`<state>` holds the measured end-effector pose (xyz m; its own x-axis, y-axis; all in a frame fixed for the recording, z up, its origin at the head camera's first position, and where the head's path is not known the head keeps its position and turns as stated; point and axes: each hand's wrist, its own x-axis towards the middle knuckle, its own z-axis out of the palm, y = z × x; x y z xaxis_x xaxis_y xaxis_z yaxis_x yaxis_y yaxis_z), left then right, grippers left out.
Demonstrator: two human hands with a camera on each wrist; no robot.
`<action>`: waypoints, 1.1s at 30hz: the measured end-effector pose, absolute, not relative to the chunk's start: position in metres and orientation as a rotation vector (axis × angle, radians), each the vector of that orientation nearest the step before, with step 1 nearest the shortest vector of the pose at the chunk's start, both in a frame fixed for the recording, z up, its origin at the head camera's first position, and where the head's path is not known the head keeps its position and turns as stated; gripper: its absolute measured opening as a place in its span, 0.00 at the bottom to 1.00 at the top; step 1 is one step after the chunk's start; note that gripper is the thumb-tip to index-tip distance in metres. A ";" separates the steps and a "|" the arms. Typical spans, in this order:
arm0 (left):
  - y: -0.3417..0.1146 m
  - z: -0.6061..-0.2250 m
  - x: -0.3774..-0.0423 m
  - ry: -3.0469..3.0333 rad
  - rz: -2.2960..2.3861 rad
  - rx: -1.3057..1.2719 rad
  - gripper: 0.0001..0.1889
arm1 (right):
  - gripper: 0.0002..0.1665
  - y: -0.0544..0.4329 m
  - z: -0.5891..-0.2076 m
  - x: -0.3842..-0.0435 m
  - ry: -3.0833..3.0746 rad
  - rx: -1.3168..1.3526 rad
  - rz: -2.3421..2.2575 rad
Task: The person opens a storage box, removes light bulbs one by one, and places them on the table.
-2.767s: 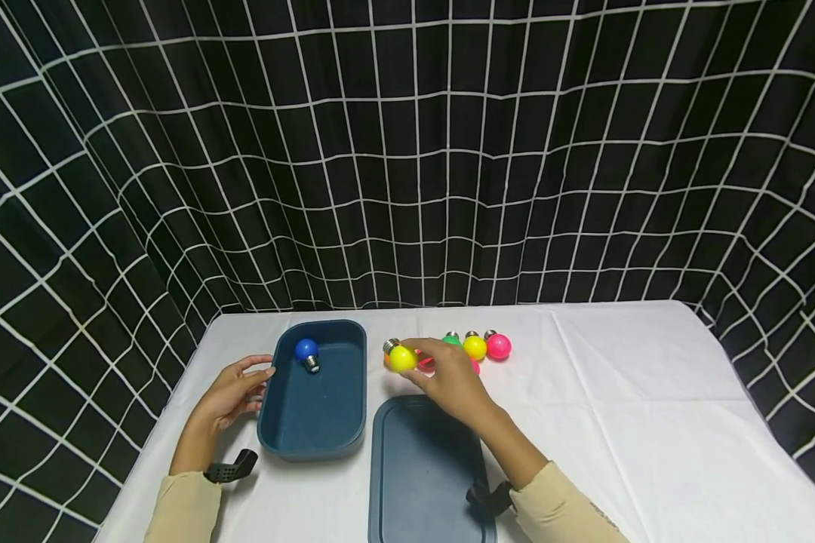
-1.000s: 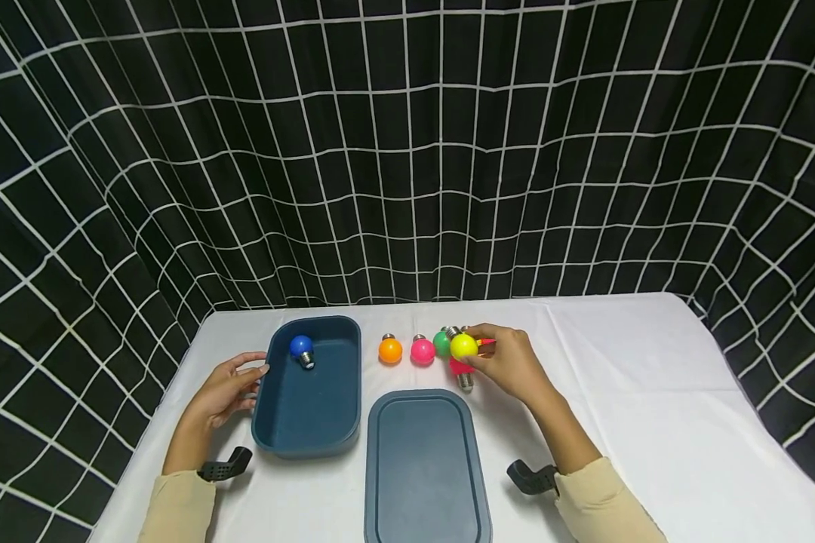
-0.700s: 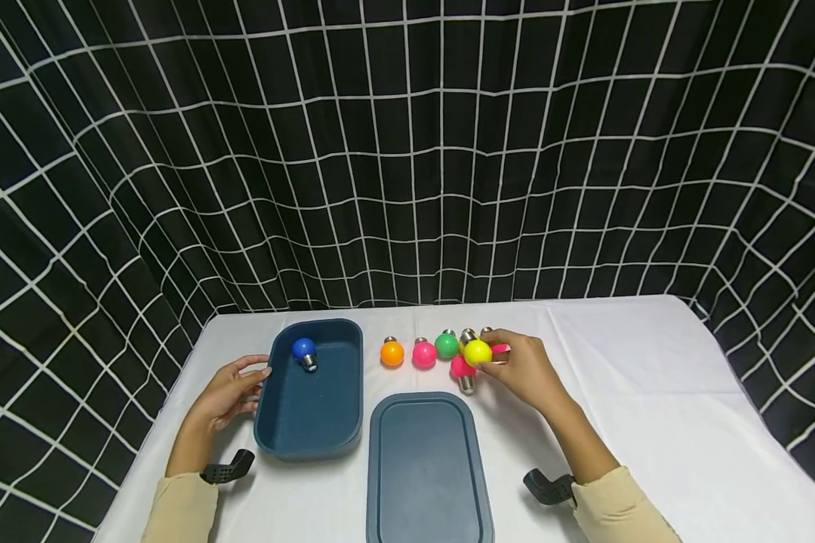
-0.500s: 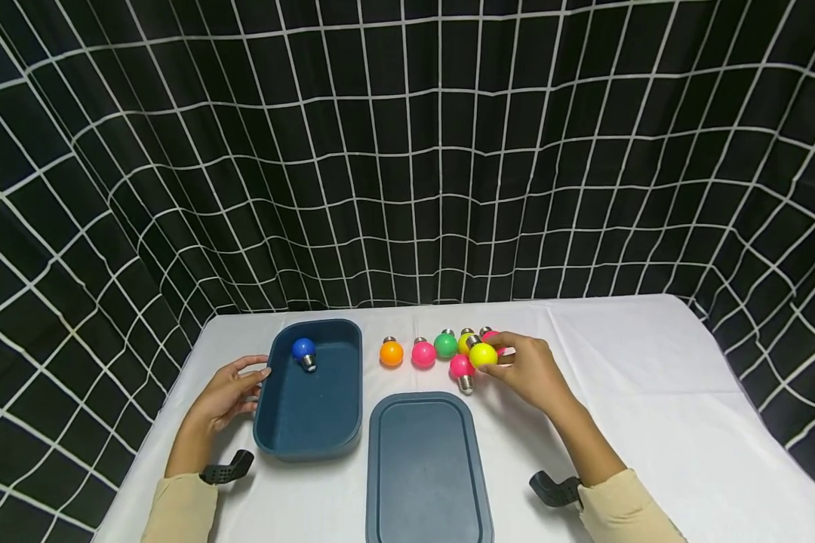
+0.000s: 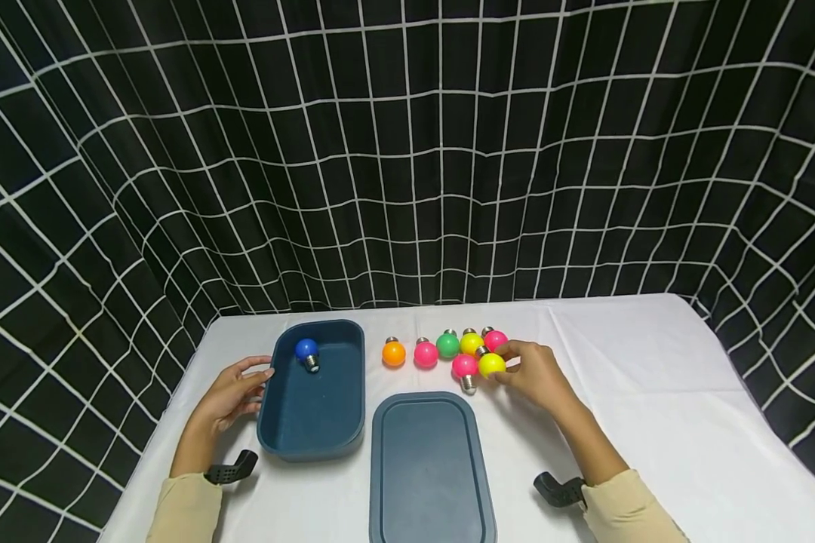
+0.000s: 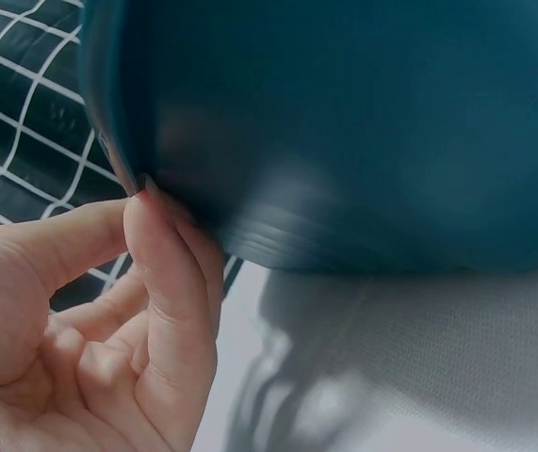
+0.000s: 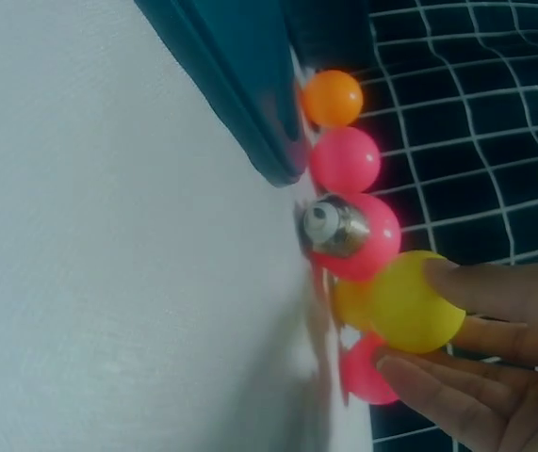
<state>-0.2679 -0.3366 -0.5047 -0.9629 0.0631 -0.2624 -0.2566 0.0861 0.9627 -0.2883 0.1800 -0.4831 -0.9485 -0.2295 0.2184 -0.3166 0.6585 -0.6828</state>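
Note:
In the head view a yellow light bulb [image 5: 492, 366] is between the thumb and fingers of my right hand [image 5: 535, 373], low over the table beside a pink bulb [image 5: 465, 366]. The right wrist view shows my fingertips on the yellow ball of the bulb [image 7: 417, 301]. At the left, my left hand [image 5: 234, 394] pinches the left edge of a dark blue open container [image 5: 265, 411]; its thumb and finger meet at the wall [image 6: 278, 226] in the left wrist view. Inside the container lies a blue bulb [image 5: 306, 349].
Orange [image 5: 394, 353], pink [image 5: 425, 354], green [image 5: 448, 345], yellow [image 5: 472, 344] and pink [image 5: 496, 341] bulbs lie in a row at the back. A blue-grey lid [image 5: 431, 467] lies in front on the white cloth [image 5: 652, 422]. A black gridded curtain [image 5: 407, 188] hangs behind.
My right hand has carried the yellow bulb rightward from near the container, over the row, and lowered it beside the pink bulb. The left hand has stayed at the container's edge.

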 end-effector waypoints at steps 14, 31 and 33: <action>-0.338 -0.510 -0.262 2.122 1.965 -0.209 0.27 | 0.20 0.178 -0.501 -0.285 -2.853 0.391 1.037; -0.335 -0.507 -0.267 2.139 1.967 -0.235 0.25 | 0.20 0.180 -0.503 -0.291 -2.867 0.361 0.995; -0.335 -0.507 -0.268 2.145 1.960 -0.222 0.26 | 0.20 0.181 -0.502 -0.291 -2.867 0.356 0.980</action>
